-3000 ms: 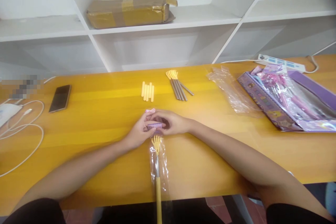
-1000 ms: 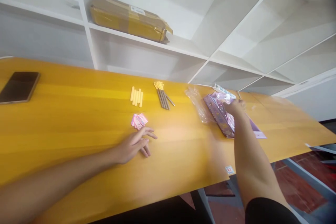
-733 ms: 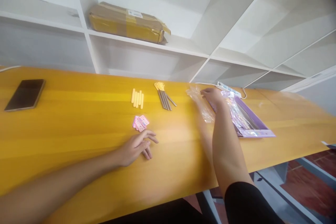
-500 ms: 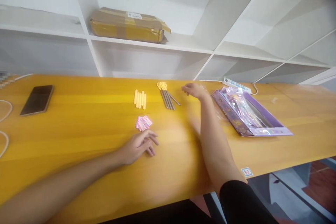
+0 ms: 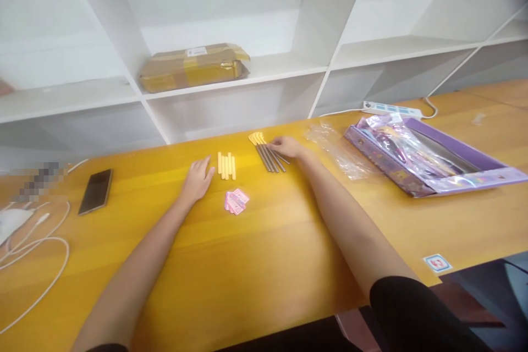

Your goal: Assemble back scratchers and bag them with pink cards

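Note:
Several dark-handled sticks with yellow curled tips (image 5: 270,157) lie fanned side by side on the yellow wooden table. My right hand (image 5: 285,146) is at their right side, its fingertips pressed together at the upper part of the rightmost sticks. Left of them is a row of short pale yellow sticks (image 5: 226,166). My left hand (image 5: 198,178) rests just left of that row, its fingers spread and nothing in it. Small pink cards (image 5: 236,201) lie overlapped nearer to me, below the pale sticks.
A clear plastic wrapper (image 5: 340,151) and a purple box (image 5: 416,159) with packaged items lie right. Behind is a power strip (image 5: 391,110). A phone (image 5: 95,191) and white cables (image 5: 66,242) lie left; a taped parcel (image 5: 193,67) sits on the shelf. A sticker (image 5: 438,263) is at the front edge.
My left hand has moved from below the pink cards to the left of the pale sticks. My right hand has come down onto the dark-handled sticks. The view has shifted.

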A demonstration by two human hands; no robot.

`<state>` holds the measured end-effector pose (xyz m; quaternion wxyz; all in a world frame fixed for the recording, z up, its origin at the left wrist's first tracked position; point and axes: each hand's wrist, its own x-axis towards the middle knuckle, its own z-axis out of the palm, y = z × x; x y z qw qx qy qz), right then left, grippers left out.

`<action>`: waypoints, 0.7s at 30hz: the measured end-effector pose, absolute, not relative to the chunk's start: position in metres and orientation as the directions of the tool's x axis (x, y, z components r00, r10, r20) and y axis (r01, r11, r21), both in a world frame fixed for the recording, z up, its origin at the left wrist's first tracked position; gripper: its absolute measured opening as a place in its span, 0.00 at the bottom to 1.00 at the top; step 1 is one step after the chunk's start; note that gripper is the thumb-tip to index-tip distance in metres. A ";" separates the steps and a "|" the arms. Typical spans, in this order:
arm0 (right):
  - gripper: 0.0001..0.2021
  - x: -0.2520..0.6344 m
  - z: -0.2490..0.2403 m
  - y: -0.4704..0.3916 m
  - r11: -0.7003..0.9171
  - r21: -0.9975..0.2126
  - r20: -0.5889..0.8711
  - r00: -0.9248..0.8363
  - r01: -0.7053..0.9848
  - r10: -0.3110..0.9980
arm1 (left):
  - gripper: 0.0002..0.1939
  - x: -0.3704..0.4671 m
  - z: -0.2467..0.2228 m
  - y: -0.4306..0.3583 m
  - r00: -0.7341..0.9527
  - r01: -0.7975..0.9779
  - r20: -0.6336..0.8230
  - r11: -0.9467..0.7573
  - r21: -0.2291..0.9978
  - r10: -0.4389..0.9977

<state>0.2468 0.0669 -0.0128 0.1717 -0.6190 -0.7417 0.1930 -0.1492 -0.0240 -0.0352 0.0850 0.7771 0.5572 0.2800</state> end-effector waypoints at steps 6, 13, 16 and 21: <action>0.11 0.236 -0.009 0.061 0.160 -0.418 0.043 -0.157 0.894 0.987 | 0.31 -0.135 -0.037 0.004 0.099 0.811 0.360 -0.285 0.512 0.928; 0.16 0.244 -0.021 0.073 0.032 -0.748 0.041 -0.002 0.663 0.999 | 0.29 -0.139 -0.041 -0.005 0.124 0.787 0.388 -0.329 0.522 0.913; 0.17 0.250 -0.027 0.080 -0.016 -0.885 0.037 0.106 0.466 0.994 | 0.26 -0.137 -0.040 -0.005 0.096 0.791 0.380 -0.303 0.532 0.920; 0.17 0.258 -0.034 0.090 -0.032 -0.983 0.002 0.181 0.183 0.983 | 0.19 -0.136 -0.039 -0.004 -0.025 0.788 0.371 -0.210 0.579 0.928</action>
